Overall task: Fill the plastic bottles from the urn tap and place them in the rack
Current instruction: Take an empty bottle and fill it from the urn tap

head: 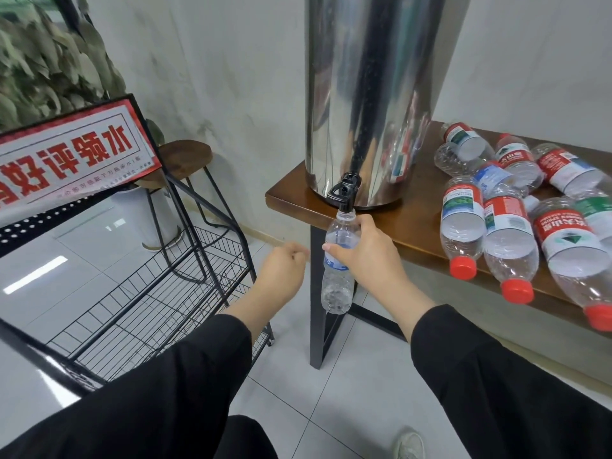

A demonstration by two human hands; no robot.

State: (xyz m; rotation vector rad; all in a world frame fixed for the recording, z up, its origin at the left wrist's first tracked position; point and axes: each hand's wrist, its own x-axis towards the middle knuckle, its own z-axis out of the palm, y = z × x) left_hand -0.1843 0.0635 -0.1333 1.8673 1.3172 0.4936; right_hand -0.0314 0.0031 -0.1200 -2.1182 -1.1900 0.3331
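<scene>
Far left: sign (66,160) propped above wire rack (159,286), stool (185,154) behind. Left hand (281,270) loosely curled, holding nothing, hovering between rack and bottle (337,260). Bottle upright, uncapped, mouth right under black tap (344,190) of steel urn (367,94); a little water at its bottom. Right hand (367,253) wrapped round bottle's upper half. Urn standing on wooden table (420,223); at right, pile of capped bottles (516,207) lying on their sides.
</scene>
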